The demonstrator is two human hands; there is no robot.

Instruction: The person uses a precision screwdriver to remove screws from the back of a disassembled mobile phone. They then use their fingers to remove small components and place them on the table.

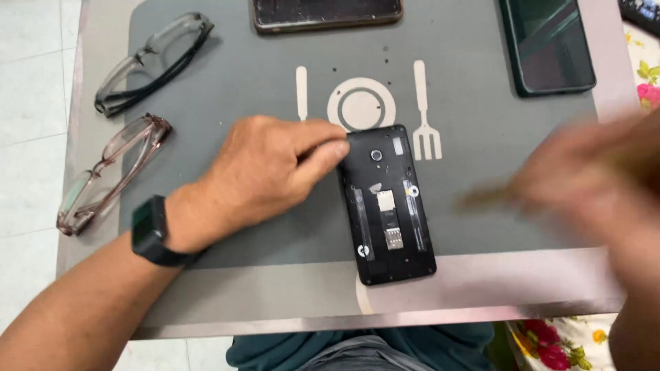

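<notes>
While the small black phone with its back cover off [388,205] lies in the middle of the frame, its bottom end pokes past the near edge of the grey rubber mat with a white plate, knife and fork drawn on it [467,110] and sits on the bare strip of the shiny metal table [481,288]. Lots of flat mat shows to the right of the phone and above it.

Two pairs of glasses lie at the left edge of the mat: dark grey plastic glasses [151,62] in the upper left and clear pinkish-brown glasses [113,175] just below them. A dark flat phone [326,14] touches the top edge of the frame, and a green-black phone [546,45] lies in the upper right.

From the lower left comes the left hand [265,175], with a black watch [155,233] on its wrist. Its fingers are close together and bent, with the tips pressing on the phone's upper left corner.

On the right side, the right hand [591,178] is a blur. It seems to hold a thin brownish stick [485,199], but I cannot tell how its fingers are set.
</notes>
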